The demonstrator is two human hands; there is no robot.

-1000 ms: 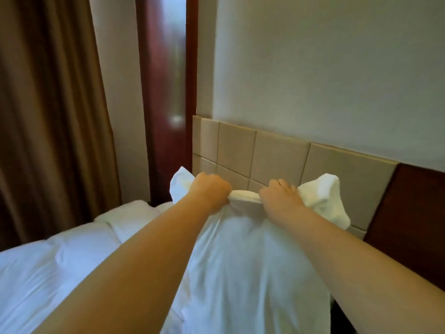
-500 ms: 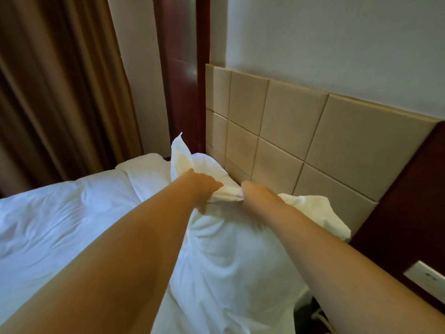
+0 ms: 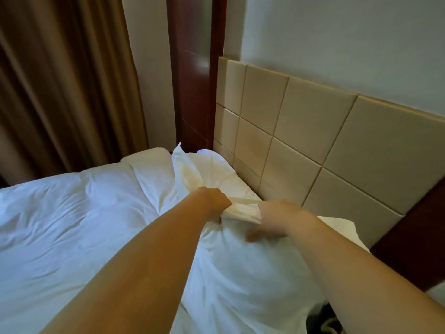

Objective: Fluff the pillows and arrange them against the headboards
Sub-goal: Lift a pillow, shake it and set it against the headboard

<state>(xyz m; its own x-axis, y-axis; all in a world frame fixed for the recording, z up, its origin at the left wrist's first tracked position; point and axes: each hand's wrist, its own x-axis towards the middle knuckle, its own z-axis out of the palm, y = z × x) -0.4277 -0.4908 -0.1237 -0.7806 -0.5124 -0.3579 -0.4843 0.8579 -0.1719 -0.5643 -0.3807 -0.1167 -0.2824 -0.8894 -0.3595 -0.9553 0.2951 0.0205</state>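
Both hands have come down, and the white pillow point(image 3: 240, 273) now sits lower on the bed point(image 3: 60, 225), beside the tan headboard point(image 3: 313, 145) at two o'clock. The left hand point(image 3: 212, 201) is squeezed tight on the pillow's top edge. The right hand point(image 3: 277, 220) pinches that same edge, thumb stuck out. A brown curtain point(image 3: 60, 80) hangs at ten o'clock.
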